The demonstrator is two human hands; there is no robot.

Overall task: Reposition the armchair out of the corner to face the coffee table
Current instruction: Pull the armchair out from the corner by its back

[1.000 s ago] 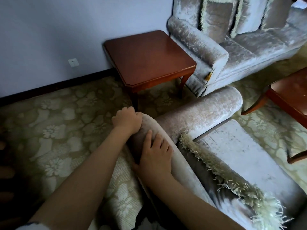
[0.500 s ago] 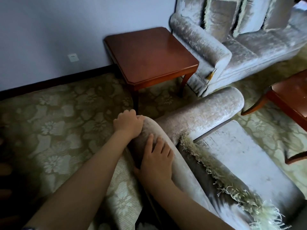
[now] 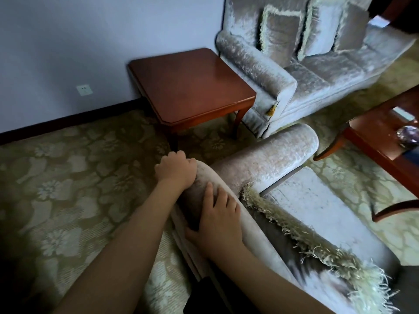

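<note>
The pale velvet armchair (image 3: pixel 276 155) fills the lower right, seen from behind its padded back. My left hand (image 3: pixel 175 169) grips the top corner of the chair back, fingers curled over the edge. My right hand (image 3: pixel 218 214) holds the back roll just below it, fingers spread over the top and thumb tucked under the rear side. A fringed cushion (image 3: pixel 317 243) lies against the inside of the back above the seat (image 3: pixel 317 200). The coffee table (image 3: pixel 385 141), dark red wood, shows at the right edge with a round glass object on it.
A square wooden side table (image 3: pixel 192 87) stands against the wall just beyond the chair's arm. A matching sofa (image 3: pixel 317 71) with fringed pillows runs along the upper right. Patterned carpet (image 3: pixel 68 177) spreads to the left, bounded by a wall with a socket (image 3: pixel 84 90).
Both hands keep their hold on the chair back. The chair, side table and sofa have shifted only slightly in view, and the coffee table's top now shows more at the right.
</note>
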